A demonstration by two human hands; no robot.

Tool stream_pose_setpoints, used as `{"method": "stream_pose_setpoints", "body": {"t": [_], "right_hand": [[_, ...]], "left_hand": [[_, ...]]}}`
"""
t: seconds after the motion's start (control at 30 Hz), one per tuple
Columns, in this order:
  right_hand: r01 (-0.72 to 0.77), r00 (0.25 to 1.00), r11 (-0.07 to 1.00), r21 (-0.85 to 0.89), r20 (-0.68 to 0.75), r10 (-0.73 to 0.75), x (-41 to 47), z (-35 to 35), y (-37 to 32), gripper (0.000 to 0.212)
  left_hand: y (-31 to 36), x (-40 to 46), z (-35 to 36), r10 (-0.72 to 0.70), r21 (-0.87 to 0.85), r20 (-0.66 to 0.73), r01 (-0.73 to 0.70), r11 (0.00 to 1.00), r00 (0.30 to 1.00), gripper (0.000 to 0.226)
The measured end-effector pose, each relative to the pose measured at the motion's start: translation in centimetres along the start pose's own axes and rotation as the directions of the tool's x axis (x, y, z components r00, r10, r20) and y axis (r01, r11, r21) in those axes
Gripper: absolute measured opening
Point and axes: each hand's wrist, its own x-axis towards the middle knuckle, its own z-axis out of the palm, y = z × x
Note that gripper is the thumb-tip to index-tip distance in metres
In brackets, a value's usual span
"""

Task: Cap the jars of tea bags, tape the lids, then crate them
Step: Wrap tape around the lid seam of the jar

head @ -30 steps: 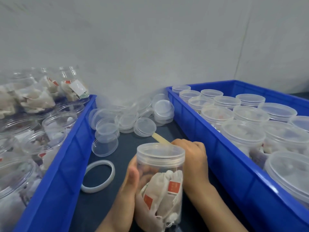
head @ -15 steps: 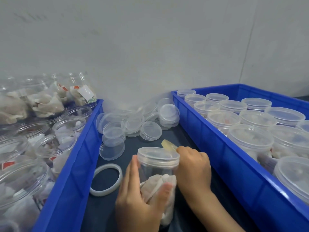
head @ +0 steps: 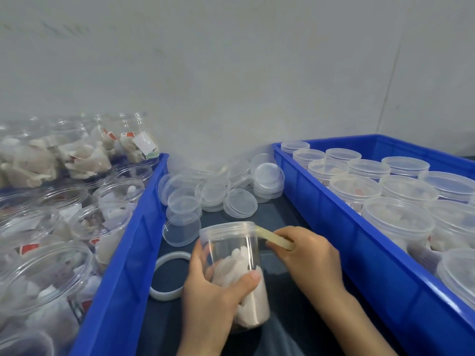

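A clear capped jar [head: 232, 255] of white tea bags stands on the dark table between two blue crates. My left hand [head: 208, 299] wraps around its body, thumb across the front. My right hand [head: 305, 258] sits just right of the jar and pinches a yellowish strip of tape [head: 272, 236] that runs from my fingers to the edge of the jar's lid [head: 227, 229]. The right blue crate [head: 341, 227] holds several capped jars. The left blue crate [head: 123, 253] holds several uncapped jars of tea bags.
A heap of loose clear lids [head: 221, 188] lies on the table behind the jar, against the grey wall. A white tape ring [head: 167, 276] lies flat to the left of the jar, next to the left crate's wall.
My left hand shifted from the jar's left side to wrap around its front, and the jar turned. My right hand pulled away to the right, stretching the tape strip from the lid.
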Motion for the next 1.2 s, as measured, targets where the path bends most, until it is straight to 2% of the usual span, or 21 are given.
{"method": "stream_pose_setpoints", "body": {"t": [0.1, 0.23, 0.37, 0.43, 0.53, 0.63, 0.7, 0.73, 0.8, 0.87, 0.97, 1.03, 1.13, 1.2], "right_hand": [[-0.058, 0.998, 0.996, -0.071, -0.032, 0.056, 0.3, -0.6, 0.7, 0.033], [-0.026, 1.0, 0.993, -0.118, -0.02, 0.024, 0.5, -0.5, 0.9, 0.043], [-0.016, 1.0, 0.991, -0.135, -0.023, 0.013, 0.6, -0.4, 1.1, 0.046], [-0.01, 1.0, 0.991, -0.136, -0.023, 0.006, 0.6, -0.3, 1.1, 0.044], [0.032, 0.999, 0.994, -0.109, -0.035, -0.036, 0.6, -0.3, 1.2, 0.032], [0.02, 0.998, 0.996, -0.082, -0.055, -0.024, 0.7, -0.5, 1.2, 0.025], [0.0, 0.998, 0.995, -0.099, -0.057, -0.006, 0.7, -0.6, 1.4, 0.024], [-0.014, 0.998, 0.991, -0.136, -0.061, 0.006, 0.7, -0.7, 1.4, 0.023], [-0.035, 0.996, 0.972, -0.234, -0.093, 0.013, 0.6, -0.8, 1.1, 0.02], [0.017, 0.981, 0.967, -0.253, -0.185, -0.065, 0.4, -0.7, 0.6, 0.023], [0.077, 0.956, 0.965, -0.249, -0.257, -0.143, 0.1, -0.8, -0.2, 0.032], [0.07, 0.956, 0.97, -0.231, -0.262, -0.131, 0.1, -0.8, 0.1, 0.028], [-0.076, 0.979, 0.967, -0.243, -0.201, 0.027, 0.6, -0.7, 0.9, 0.021], [-0.109, 0.983, 0.965, -0.239, -0.17, 0.069, 0.6, -0.5, 1.2, 0.025]], "left_hand": [[0.0, -0.6, 0.2, 0.017, -0.004, 0.007, -0.017, 1.0, 1.0, 0.11], [0.5, -0.7, 0.1, 0.035, -0.025, 0.037, -0.034, 0.999, 0.999, 0.106], [1.0, -0.8, -0.1, -0.02, -0.071, 0.105, 0.027, 0.997, 0.994, 0.084], [1.2, -0.8, -0.3, -0.046, -0.091, 0.171, 0.062, 0.994, 0.984, 0.092], [1.6, -0.8, -0.5, -0.064, -0.111, 0.264, 0.096, 0.989, 0.963, 0.117], [2.0, -1.0, -0.2, -0.085, -0.099, 0.323, 0.123, 0.987, 0.943, 0.117], [1.9, -1.1, -0.1, -0.077, -0.049, 0.258, 0.093, 0.994, 0.963, 0.117], [1.7, -1.0, -0.2, -0.049, 0.005, 0.18, 0.048, 0.999, 0.983, 0.118], [1.5, -0.8, -0.5, 0.039, 0.225, -0.037, -0.03, 0.974, 0.999, 0.12], [1.4, -0.5, -0.8, 0.157, 0.471, -0.196, -0.048, 0.881, 0.968, 0.12], [1.1, 0.0, -1.3, 0.21, 0.577, -0.269, -0.017, 0.816, 0.94, 0.122], [0.8, 0.2, -1.7, 0.211, 0.513, -0.236, -0.062, 0.856, 0.949, 0.12], [0.7, 0.1, -1.8, 0.121, 0.256, -0.002, -0.116, 0.96, 0.993, 0.114], [1.1, 0.0, -1.6, 0.072, 0.139, 0.127, -0.09, 0.986, 0.989, 0.116]]}}
